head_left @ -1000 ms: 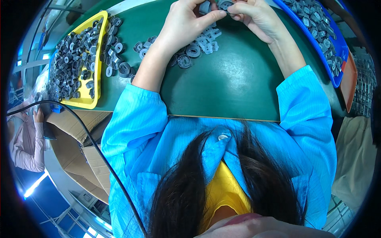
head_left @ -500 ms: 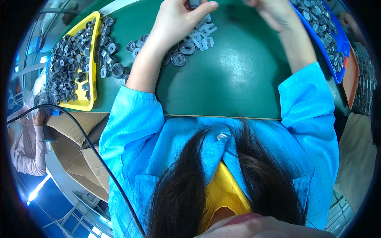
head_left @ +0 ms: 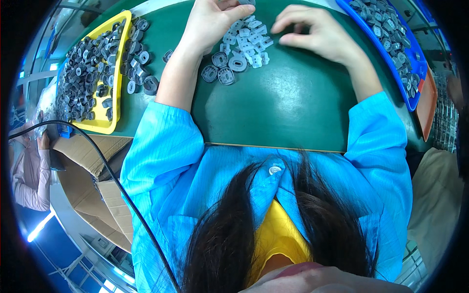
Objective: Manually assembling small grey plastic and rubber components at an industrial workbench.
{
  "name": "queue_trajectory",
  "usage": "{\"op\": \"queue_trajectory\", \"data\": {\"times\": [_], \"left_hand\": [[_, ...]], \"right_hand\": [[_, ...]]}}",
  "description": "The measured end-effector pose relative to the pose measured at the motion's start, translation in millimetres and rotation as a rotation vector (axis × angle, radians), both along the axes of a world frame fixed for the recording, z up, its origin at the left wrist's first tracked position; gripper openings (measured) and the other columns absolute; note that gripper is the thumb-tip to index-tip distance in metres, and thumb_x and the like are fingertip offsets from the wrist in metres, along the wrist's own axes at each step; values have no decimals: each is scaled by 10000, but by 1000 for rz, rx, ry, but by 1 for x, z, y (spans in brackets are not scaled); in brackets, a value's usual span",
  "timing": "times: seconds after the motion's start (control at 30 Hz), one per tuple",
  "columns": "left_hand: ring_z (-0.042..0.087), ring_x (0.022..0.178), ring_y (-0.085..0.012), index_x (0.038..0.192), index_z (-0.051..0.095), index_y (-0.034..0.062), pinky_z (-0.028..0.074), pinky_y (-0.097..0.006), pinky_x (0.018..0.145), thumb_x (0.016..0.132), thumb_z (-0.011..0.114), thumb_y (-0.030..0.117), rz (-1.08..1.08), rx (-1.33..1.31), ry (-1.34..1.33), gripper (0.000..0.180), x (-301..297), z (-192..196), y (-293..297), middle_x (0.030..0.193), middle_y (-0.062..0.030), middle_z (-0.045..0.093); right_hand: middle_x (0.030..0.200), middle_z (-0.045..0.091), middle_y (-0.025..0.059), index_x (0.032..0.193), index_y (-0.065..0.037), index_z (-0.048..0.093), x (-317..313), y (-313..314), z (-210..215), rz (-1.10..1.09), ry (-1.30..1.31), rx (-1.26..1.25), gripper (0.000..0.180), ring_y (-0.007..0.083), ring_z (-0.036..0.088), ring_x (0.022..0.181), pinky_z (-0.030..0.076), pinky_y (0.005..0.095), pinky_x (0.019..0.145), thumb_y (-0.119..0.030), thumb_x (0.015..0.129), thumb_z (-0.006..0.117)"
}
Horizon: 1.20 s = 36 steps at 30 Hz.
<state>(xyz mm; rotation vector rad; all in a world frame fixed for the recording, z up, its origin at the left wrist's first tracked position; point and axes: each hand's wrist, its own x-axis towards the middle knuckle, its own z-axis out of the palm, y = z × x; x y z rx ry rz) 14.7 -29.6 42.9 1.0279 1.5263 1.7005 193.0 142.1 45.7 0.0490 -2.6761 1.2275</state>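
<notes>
At the top edge, my left hand is closed on a small grey plastic part, partly cut off by the picture's edge. Beside it, my right hand hovers with its thumb and fingers apart, and nothing shows between them. Between the hands lies a heap of small pale, translucent plastic pieces, nearest to my right fingertips. Several round grey plastic parts sit just in front of that heap, right of my left wrist.
A yellow tray full of dark grey parts stands at the left, with more grey parts loose beside it. On the right is a blue tray of grey parts, next to an orange tray. A black cable crosses at left.
My right hand has moved left and nearer, toward the pale pieces. My left hand has shifted slightly left, still with the grey part, uncovering more of the heap.
</notes>
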Motion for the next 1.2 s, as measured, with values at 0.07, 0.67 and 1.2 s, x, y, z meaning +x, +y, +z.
{"op": "queue_trajectory", "data": {"times": [0.07, 0.67, 1.2], "left_hand": [[644, 982, -136, 1435, 541, -38, 530, -272, 886, 898, 688, -83, 13, 2, 49, 558, 0, 0, 6, 1104, -49, 662], [583, 697, -81, 1223, 565, 3, 507, -262, 627, 855, 779, -15, 58, -139, 543, 427, 25, -13, 15, 810, -37, 643], [592, 663, -124, 1078, 622, -18, 515, -284, 637, 844, 788, 39, 152, -113, 552, 292, 48, -5, 20, 772, -81, 652]], "right_hand": [[974, 661, 11, 1114, -67, 736, -10, -9, -16, 42, 51, 137, 234, 144, 616, 925, 506, 309, 785, -98, 883, 752], [881, 729, 48, 1016, 15, 751, -11, -3, -6, -331, 125, -651, 129, 98, 642, 728, 513, 238, 665, -88, 938, 745], [846, 624, 118, 940, -14, 729, -15, -7, -5, -219, 567, 99, 106, 239, 623, 713, 481, 346, 638, -63, 849, 755]]}}
